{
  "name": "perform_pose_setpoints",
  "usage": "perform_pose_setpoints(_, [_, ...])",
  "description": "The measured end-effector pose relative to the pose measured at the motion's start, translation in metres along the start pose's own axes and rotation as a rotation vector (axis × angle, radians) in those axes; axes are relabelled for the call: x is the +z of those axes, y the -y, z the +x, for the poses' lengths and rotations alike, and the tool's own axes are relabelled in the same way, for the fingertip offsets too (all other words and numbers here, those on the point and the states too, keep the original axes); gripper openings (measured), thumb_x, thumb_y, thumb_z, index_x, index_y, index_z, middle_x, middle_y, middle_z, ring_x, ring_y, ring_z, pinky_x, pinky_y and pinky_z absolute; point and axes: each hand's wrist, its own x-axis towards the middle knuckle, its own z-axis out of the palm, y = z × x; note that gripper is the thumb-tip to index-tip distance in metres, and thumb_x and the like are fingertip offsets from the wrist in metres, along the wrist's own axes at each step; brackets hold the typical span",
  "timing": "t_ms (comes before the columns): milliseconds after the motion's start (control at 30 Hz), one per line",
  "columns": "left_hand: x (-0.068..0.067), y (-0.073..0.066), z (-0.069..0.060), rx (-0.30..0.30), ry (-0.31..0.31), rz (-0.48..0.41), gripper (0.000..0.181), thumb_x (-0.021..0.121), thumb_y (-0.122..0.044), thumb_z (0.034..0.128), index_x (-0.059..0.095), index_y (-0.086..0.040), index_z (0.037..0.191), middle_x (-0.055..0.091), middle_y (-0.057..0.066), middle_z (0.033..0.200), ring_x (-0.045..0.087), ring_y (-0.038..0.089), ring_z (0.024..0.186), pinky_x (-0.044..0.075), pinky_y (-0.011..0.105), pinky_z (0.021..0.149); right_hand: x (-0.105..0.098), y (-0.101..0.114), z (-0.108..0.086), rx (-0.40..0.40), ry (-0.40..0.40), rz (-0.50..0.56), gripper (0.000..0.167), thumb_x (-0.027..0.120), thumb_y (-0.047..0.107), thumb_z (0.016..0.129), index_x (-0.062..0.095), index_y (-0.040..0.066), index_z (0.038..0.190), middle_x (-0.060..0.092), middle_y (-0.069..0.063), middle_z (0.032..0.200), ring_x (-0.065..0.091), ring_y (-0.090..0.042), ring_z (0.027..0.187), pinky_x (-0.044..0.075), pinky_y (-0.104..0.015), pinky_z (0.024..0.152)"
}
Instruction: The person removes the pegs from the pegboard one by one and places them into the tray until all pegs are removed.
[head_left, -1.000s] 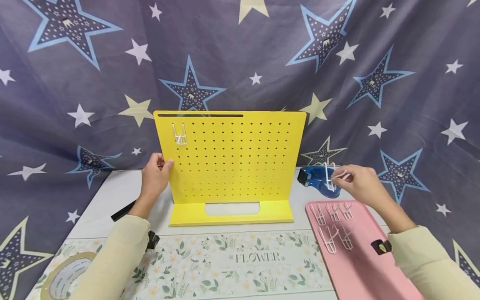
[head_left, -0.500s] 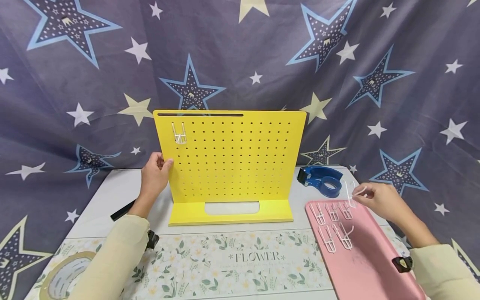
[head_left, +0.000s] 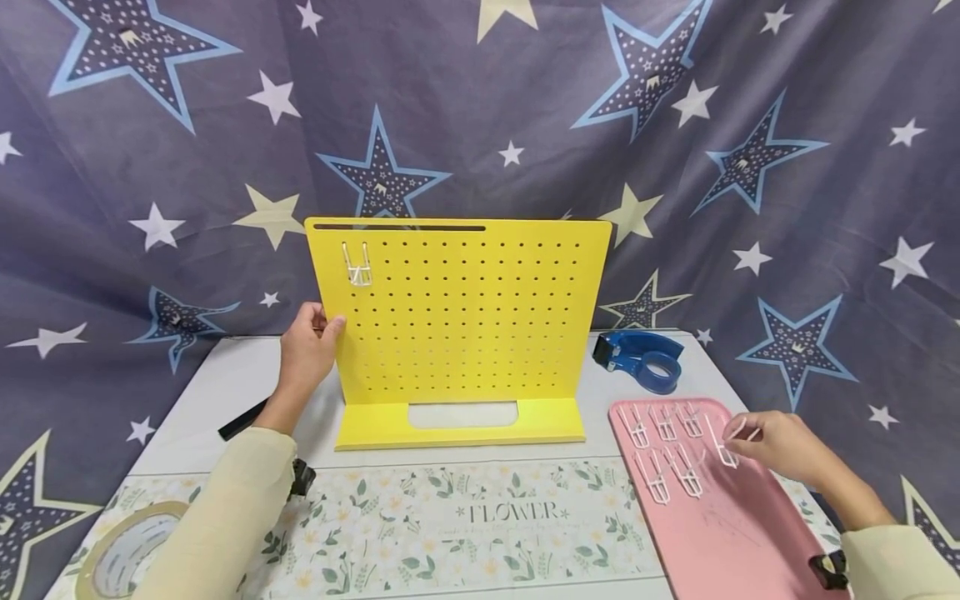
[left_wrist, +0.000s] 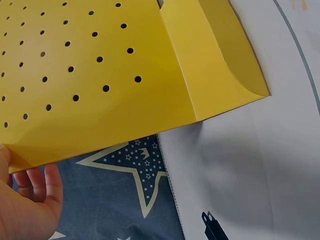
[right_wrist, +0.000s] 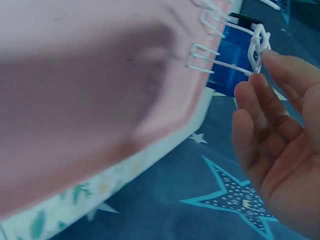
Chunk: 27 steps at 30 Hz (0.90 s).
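Observation:
A yellow pegboard (head_left: pixel 480 333) with a foot ledge stands upright on the table. My left hand (head_left: pixel 307 350) grips its left edge, thumb on the front face and fingers behind; the left wrist view shows those fingers (left_wrist: pixel 40 185) below the edge. One white wire hook (head_left: pixel 360 275) hangs in the board's upper left holes. Above the pink tray (head_left: pixel 720 542), my right hand (head_left: pixel 780 446) pinches another white wire hook (head_left: pixel 724 452) between thumb and fingers, seen also in the right wrist view as a white wire loop (right_wrist: pixel 258 47). Several similar hooks (head_left: pixel 658 479) lie on the tray in two rows.
A blue tape dispenser (head_left: pixel 641 360) sits behind the tray. At front left lies a roll of tape (head_left: pixel 123 558), partly under the left sleeve. A black strip (head_left: pixel 243 419) is on the table left of the board. Star-patterned cloth (head_left: pixel 480 108) hangs behind.
My right hand has moved down and to the right with the hook, from in front of the tape dispenser to over the tray. My left hand stays on the board's edge.

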Motion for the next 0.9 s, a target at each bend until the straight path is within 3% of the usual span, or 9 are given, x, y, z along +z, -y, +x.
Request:
perform_pose_setpoints(167, [-0.001, 0.000, 0.000, 0.002, 0.000, 0.000, 0.027, 0.057, -0.029, 0.1050, 0.050, -0.004, 0.113, 0.061, 0.014, 0.103, 0.058, 0.029, 0.095, 0.045, 0.035, 0.079, 0.017, -0.006, -0.004, -0.044, 0.002, -0.008, 0.018, 0.080, 0.017, 0.083, 0.068, 0.029, 0.078, 0.066, 0.020, 0.069, 0.055, 0.008, 0.065, 0.045, -0.023, 0.060])
perform_pose_setpoints(433, [-0.002, 0.000, 0.000, -0.001, 0.004, 0.000, 0.027, 0.057, -0.029, 0.1051, 0.051, -0.003, 0.113, 0.061, 0.015, 0.103, 0.059, 0.030, 0.096, 0.044, 0.036, 0.079, 0.036, -0.014, -0.007, -0.002, 0.052, -0.007, 0.018, 0.080, 0.018, 0.083, 0.068, 0.030, 0.076, 0.064, 0.022, 0.068, 0.053, 0.009, 0.064, 0.045, -0.023, 0.062])
perform_pose_setpoints(900, [-0.002, 0.001, 0.000, -0.006, 0.024, -0.003, 0.027, 0.056, -0.029, 0.1055, 0.050, -0.004, 0.113, 0.058, 0.014, 0.101, 0.056, 0.029, 0.092, 0.044, 0.035, 0.076, 0.043, -0.020, -0.006, 0.018, 0.092, -0.036, 0.016, 0.083, 0.018, 0.080, 0.071, 0.029, 0.079, 0.066, 0.019, 0.072, 0.053, 0.009, 0.069, 0.046, -0.025, 0.065])
